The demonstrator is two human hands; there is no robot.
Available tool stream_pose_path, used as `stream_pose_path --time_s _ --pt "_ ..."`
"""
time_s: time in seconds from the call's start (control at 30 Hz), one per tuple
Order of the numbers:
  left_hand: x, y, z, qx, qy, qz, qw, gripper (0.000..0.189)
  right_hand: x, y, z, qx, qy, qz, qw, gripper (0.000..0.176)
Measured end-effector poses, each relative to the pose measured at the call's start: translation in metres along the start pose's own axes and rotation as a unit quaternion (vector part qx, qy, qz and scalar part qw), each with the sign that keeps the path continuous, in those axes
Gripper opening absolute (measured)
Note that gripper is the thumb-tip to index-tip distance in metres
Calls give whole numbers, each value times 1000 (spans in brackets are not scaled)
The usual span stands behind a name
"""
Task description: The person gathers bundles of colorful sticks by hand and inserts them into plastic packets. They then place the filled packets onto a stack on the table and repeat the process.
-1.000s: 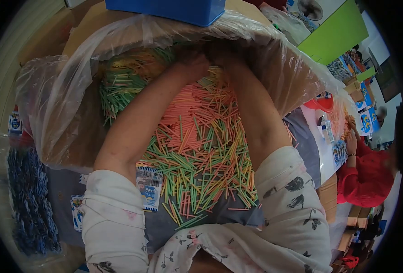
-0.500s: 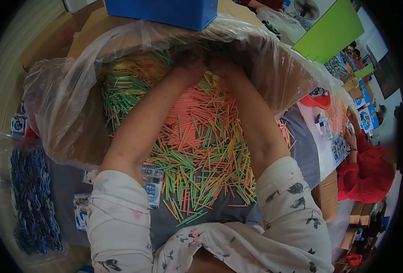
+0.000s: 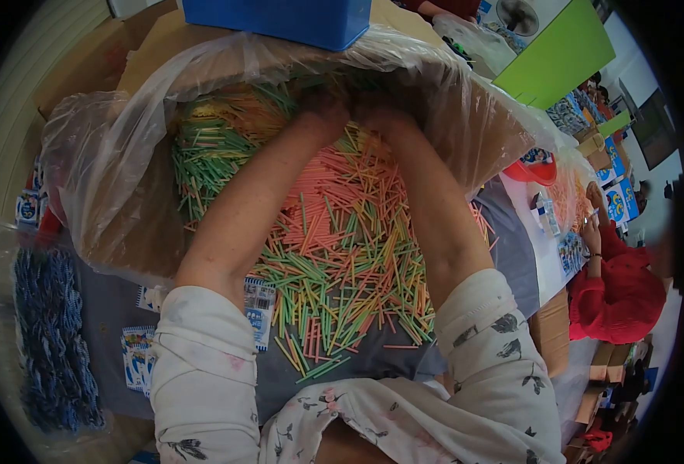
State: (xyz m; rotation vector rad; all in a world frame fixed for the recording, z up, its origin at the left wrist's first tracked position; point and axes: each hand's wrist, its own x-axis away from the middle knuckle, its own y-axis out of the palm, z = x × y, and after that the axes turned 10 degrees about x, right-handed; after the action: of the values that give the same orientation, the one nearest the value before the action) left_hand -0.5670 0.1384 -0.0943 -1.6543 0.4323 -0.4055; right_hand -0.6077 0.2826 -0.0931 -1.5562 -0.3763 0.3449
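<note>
Both my arms reach into a cardboard box lying on its side, lined with a clear plastic bag [image 3: 110, 201]. Thin pink, green, yellow and orange sticks [image 3: 319, 201] fill it and spill out onto the grey tabletop. My left hand [image 3: 325, 112] is deep in the box among the sticks, its fingers hidden in shadow. Close beside it, my right hand [image 3: 381, 116] also touches the sticks at the back, fingers out of sight. Whether either hand grips any sticks cannot be seen. A blue and white printed packet [image 3: 258, 313] lies partly under my left sleeve.
A blue bin [image 3: 276, 22] sits atop the box. More small packets [image 3: 138, 356] lie at left, near a clear bag of blue twisted strands [image 3: 56, 340]. A green panel [image 3: 556, 58] and a red bowl [image 3: 533, 170] stand at right. Beyond, a person in red [image 3: 616, 290] handles things.
My hands stay deep in the box, with hardly any shift. The view has moved slightly, and the sticks in front look the same.
</note>
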Motion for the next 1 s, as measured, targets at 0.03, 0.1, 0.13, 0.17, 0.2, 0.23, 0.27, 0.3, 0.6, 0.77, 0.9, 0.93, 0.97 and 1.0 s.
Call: stream_pose_path --time_s 0.03,0.1,0.13,0.17,0.2,0.23,0.27,0.3,0.6,0.77,0.9,0.93,0.97,1.0 --pt "2 3 -1 7 15 35 999 27 2 -2 -1 0 0 0 1000 34" --pt "3 3 -4 13 25 73 997 25 12 -20 -17 -6 64 -78 995 37" --pt "3 3 -4 27 16 76 997 25 9 -20 -17 -5 62 -77 995 37" --pt "6 0 -2 41 8 78 996 26 7 -18 -15 49 44 -88 994 39" --pt "8 -3 0 40 6 78 996 26 5 -15 -13 102 27 -99 989 40" --pt "9 -6 1 37 4 67 997 26 4 -12 -10 103 25 -98 990 40" --pt "9 -6 1 34 2 54 998 27 7 -13 -11 98 2 -31 995 42" --pt "6 -1 0 33 0 51 998 27 9 -12 -14 90 -23 36 995 46" --pt "4 2 -1 90 11 93 992 32 -31 -24 -4 -54 -24 258 964 54" --pt "5 0 2 62 -17 97 993 35 -44 -20 2 119 -20 239 964 56" --pt "10 -5 3 89 -13 71 993 37 -27 -21 2 8 41 92 995 56" --pt "10 -4 3 97 -20 78 992 38 -28 -18 7 -40 44 96 994 55" --pt "10 -5 3 106 -28 85 990 40 -25 -20 5 37 2 131 991 56" --pt "10 -6 3 105 -27 88 990 40 -22 -21 4 115 -40 165 979 57"
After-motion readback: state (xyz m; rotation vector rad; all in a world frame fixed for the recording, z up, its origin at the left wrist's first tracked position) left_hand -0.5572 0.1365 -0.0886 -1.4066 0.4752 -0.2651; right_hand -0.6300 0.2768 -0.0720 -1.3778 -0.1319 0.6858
